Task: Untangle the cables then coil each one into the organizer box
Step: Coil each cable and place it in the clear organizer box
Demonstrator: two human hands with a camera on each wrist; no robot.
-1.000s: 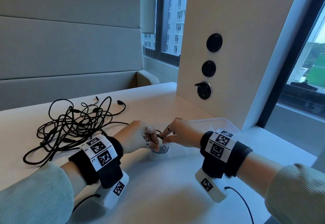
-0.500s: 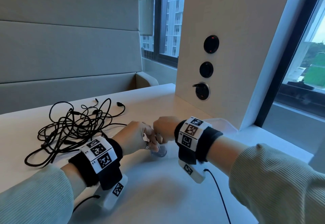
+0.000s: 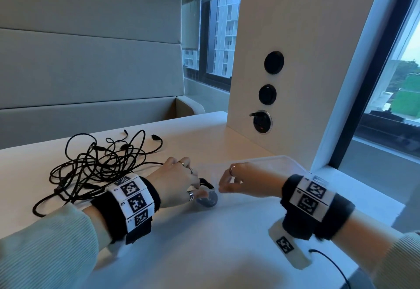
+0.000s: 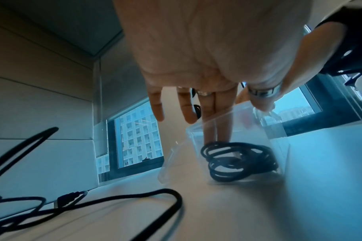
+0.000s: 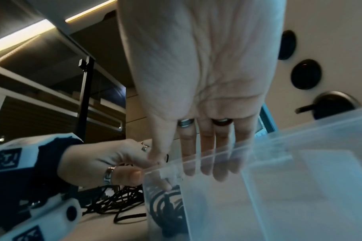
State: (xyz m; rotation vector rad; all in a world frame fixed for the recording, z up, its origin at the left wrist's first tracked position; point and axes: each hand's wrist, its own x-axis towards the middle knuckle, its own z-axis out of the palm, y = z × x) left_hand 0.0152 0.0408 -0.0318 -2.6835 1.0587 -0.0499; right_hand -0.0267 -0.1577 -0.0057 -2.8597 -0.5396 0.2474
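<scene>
while left hand (image 3: 175, 182) fingers press coiled cable (image 4: 237, 161) into organizer box (image 3: 284, 163) (seemingly), right hand (image 3: 241, 180) hovers relaxed, empty.

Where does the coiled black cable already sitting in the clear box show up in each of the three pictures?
Head view: the coiled cable lies at centre, just past the left hand.
Left wrist view: lower right of centre, inside the clear organizer box, under the fingertips.
Right wrist view: bottom centre, behind the box's near-left wall.
Shared landmark: the round black wall sockets.
</scene>
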